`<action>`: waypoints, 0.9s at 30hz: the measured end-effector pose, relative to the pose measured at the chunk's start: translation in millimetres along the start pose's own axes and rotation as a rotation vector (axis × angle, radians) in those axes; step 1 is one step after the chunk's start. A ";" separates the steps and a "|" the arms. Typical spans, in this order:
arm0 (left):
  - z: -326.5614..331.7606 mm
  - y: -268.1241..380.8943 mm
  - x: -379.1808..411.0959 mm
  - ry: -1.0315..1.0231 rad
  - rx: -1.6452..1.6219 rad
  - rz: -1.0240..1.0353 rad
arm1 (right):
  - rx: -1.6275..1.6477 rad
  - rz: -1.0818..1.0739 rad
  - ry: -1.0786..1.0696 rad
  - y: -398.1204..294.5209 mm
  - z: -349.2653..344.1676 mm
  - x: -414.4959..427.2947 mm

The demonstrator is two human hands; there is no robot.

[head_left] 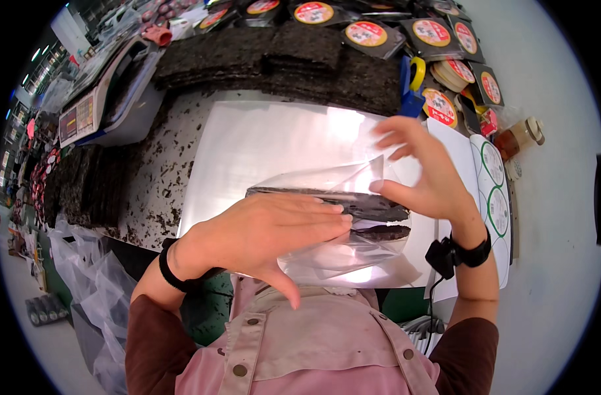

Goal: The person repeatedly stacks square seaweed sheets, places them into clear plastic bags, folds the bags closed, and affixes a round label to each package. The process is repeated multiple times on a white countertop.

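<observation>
Dark dried seaweed sheets (374, 206) lie in a clear plastic bag (330, 264) on a shiny metal sheet (231, 143) in front of me. My left hand (275, 224) rests flat on the bag, palm down, its fingers extended to the right and its thumb out to the side. Above the bag's right end is my right hand (416, 168), fingers spread and a little blurred. Its thumb tip is near a raised corner of clear film; whether it touches the film I cannot tell. Neither hand is closed around anything.
Stacked seaweed sheets (211, 54) line the far side, with packed, labelled packages (431, 32) behind. A blue tape dispenser (411, 91) stands far right, above a sheet of round stickers (493, 197). At left are a digital scale (83, 116), a plastic bin (137, 118) and more seaweed (88, 185).
</observation>
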State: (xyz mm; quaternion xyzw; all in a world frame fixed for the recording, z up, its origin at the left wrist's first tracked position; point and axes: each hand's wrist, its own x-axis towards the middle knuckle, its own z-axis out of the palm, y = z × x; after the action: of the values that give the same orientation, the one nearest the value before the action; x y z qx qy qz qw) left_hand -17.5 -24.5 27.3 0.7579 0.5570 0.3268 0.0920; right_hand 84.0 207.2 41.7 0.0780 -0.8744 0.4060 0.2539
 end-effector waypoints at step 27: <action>1.2 7.1 6.3 0.428 -0.200 -0.679 | -0.368 -0.043 0.082 -10.9 18.9 -48.4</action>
State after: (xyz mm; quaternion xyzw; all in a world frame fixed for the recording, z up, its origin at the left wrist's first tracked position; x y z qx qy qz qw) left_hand -10.1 -21.1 32.4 0.4333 0.7475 0.4807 0.1498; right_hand 122.1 182.5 14.2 0.0325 -0.9210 0.2364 0.3081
